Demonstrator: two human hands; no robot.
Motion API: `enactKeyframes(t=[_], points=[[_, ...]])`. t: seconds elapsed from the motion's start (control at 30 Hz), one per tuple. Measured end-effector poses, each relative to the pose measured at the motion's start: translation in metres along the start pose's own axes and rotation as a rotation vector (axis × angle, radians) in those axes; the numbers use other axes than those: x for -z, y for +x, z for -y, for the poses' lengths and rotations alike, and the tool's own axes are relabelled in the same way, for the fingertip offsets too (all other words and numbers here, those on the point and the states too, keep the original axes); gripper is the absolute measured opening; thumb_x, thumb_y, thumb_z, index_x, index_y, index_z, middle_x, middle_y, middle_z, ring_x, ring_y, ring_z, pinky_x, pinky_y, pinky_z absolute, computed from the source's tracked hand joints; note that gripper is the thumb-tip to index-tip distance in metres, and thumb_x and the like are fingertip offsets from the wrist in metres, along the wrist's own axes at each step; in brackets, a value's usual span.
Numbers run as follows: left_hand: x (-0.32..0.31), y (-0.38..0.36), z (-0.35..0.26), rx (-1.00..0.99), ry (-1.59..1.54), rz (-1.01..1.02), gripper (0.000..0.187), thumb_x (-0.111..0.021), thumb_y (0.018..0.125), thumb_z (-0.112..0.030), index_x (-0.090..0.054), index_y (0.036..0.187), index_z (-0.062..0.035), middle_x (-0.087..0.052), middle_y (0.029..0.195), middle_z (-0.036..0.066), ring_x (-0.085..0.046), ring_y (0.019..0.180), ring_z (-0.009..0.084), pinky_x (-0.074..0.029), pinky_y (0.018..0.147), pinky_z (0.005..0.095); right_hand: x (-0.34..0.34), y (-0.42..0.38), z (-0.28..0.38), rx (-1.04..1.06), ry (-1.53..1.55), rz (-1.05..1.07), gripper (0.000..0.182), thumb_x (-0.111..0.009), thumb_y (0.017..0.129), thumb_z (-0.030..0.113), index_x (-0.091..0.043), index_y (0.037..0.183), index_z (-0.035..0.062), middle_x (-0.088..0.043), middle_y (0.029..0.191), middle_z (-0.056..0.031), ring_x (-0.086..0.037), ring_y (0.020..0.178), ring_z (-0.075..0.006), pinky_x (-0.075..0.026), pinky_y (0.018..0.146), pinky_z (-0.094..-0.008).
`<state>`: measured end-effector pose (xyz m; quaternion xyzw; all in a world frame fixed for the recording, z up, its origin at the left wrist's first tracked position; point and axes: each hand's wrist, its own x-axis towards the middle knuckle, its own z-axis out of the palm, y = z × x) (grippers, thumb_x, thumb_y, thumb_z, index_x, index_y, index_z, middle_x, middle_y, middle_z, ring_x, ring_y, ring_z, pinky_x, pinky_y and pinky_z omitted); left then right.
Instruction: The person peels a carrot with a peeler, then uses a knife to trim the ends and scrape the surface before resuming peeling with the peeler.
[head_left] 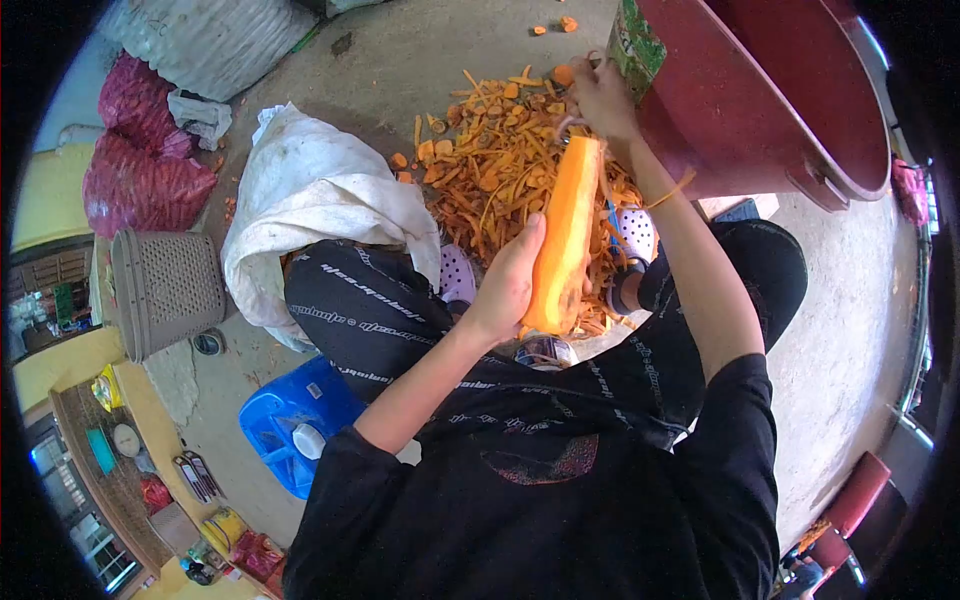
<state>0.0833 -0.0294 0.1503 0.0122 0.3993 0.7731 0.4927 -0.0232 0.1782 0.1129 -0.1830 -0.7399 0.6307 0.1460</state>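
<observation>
A large peeled carrot [562, 245], bright orange and cut flat at its far end, stands slanted in my left hand [507, 283], whose fingers wrap round its lower part. My right hand [603, 103] is farther out, beside the red tub, with its fingers curled over the far edge of the peelings; what they hold I cannot tell. A thin strip of peel [672, 190] clings to my right forearm. Beneath both hands lies a heap of carrot peelings and cut ends [500, 165], spread around my spotted clogs [637, 235].
The big red tub [740, 110] rises close on the right. To the left are a white sack [310, 170], a woven plastic basket [170, 290] and a blue jerrycan [300, 425]. Red mesh bags [145, 185] of carrots and a large pale sack [215, 40] stand farther back.
</observation>
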Motion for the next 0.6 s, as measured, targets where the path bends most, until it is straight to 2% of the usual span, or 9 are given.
enactKeyframes(t=[0.03, 0.07, 0.17, 0.2, 0.37, 0.4, 0.5, 0.53, 0.6], points=[[-0.001, -0.001, -0.002, -0.007, -0.008, -0.014, 0.052, -0.033, 0.096, -0.048, -0.043, 0.123, -0.0048, -0.055, 0.094, 0.010, -0.060, 0.076, 0.0198, -0.054, 0.068, 0.0383, 0.001, 0.000, -0.007, -0.035, -0.237, -0.034, 0.023, -0.045, 0.095, 0.024, -0.042, 0.100, 0.0022, -0.059, 0.074, -0.0141, -0.062, 0.055, -0.0233, -0.052, 0.053, -0.0377], [-0.001, 0.001, -0.005, -0.022, -0.018, -0.025, 0.052, -0.034, 0.095, -0.048, -0.043, 0.123, -0.0045, -0.055, 0.094, 0.010, -0.060, 0.076, 0.0199, -0.054, 0.070, 0.0393, -0.002, 0.000, -0.013, 0.411, -0.484, -0.125, 0.031, -0.045, 0.094, 0.025, -0.042, 0.108, -0.0013, -0.063, 0.085, -0.0218, -0.066, 0.072, -0.0325, -0.052, 0.062, -0.0428], [0.009, 0.006, -0.008, -0.038, -0.078, -0.074, 0.050, -0.040, 0.094, -0.046, -0.043, 0.122, -0.0040, -0.054, 0.096, 0.010, -0.060, 0.079, 0.0209, -0.054, 0.076, 0.0432, 0.012, -0.002, -0.016, 0.360, -0.664, 0.041, 0.032, -0.046, 0.094, 0.026, -0.041, 0.103, -0.0040, -0.063, 0.086, -0.0222, -0.064, 0.079, -0.0381, -0.051, 0.066, -0.0441], [0.011, 0.009, -0.009, -0.048, -0.122, -0.132, 0.049, -0.040, 0.094, -0.045, -0.044, 0.121, -0.0042, -0.054, 0.095, 0.009, -0.060, 0.080, 0.0212, -0.054, 0.076, 0.0437, 0.011, 0.000, -0.015, 0.534, -0.655, -0.050, 0.029, -0.048, 0.094, 0.025, -0.040, 0.102, -0.0017, -0.063, 0.081, -0.0186, -0.065, 0.075, -0.0310, -0.051, 0.062, -0.0396], [0.013, 0.014, -0.022, -0.075, -0.336, -0.229, 0.043, -0.041, 0.095, -0.041, -0.050, 0.115, -0.0041, -0.058, 0.096, 0.009, -0.059, 0.087, 0.0200, -0.052, 0.077, 0.0382, 0.010, -0.053, 0.078, 0.289, 0.248, -0.008, 0.023, -0.049, 0.094, 0.024, -0.037, 0.098, 0.0052, -0.052, 0.065, -0.0060, -0.057, 0.053, -0.0149, -0.043, 0.045, -0.0283], [0.028, 0.021, -0.013, -0.126, -0.354, -0.156, 0.044, -0.039, 0.096, -0.041, -0.051, 0.116, -0.0046, -0.060, 0.099, 0.010, -0.059, 0.089, 0.0196, -0.052, 0.075, 0.0359, 0.008, -0.070, 0.092, 0.221, 0.408, 0.024, 0.022, -0.049, 0.095, 0.025, -0.036, 0.097, 0.0064, -0.048, 0.062, -0.0033, -0.053, 0.048, -0.0116, -0.041, 0.042, -0.0257], [0.006, 0.018, -0.023, -0.161, -0.344, -0.196, 0.048, -0.038, 0.095, -0.044, -0.050, 0.120, -0.0051, -0.061, 0.100, 0.010, -0.061, 0.088, 0.0207, -0.051, 0.077, 0.0357, -0.001, -0.115, 0.107, 0.036, 0.602, 0.082, 0.014, -0.046, 0.096, 0.023, -0.038, 0.098, 0.0102, -0.041, 0.063, -0.0004, -0.036, 0.045, -0.0068, -0.031, 0.038, -0.0211], [0.021, 0.018, -0.018, -0.061, -0.309, -0.126, 0.053, -0.038, 0.094, -0.048, -0.048, 0.123, -0.0052, -0.061, 0.105, 0.008, -0.060, 0.093, 0.0199, -0.048, 0.082, 0.0352, -0.007, -0.122, 0.107, 0.004, 0.630, 0.085, 0.015, -0.047, 0.096, 0.023, -0.037, 0.094, 0.0117, -0.038, 0.060, 0.0005, -0.033, 0.043, -0.0066, -0.030, 0.037, -0.0217], [0.038, 0.023, -0.007, -0.036, -0.323, -0.159, 0.060, -0.038, 0.092, -0.053, -0.047, 0.124, -0.0037, -0.059, 0.112, 0.007, -0.056, 0.102, 0.0191, -0.046, 0.087, 0.0385, -0.016, -0.132, 0.104, -0.044, 0.706, 0.115, 0.015, -0.048, 0.095, 0.024, -0.037, 0.094, 0.0139, -0.037, 0.059, 0.0005, -0.032, 0.042, -0.0075, -0.029, 0.036, -0.0212]])
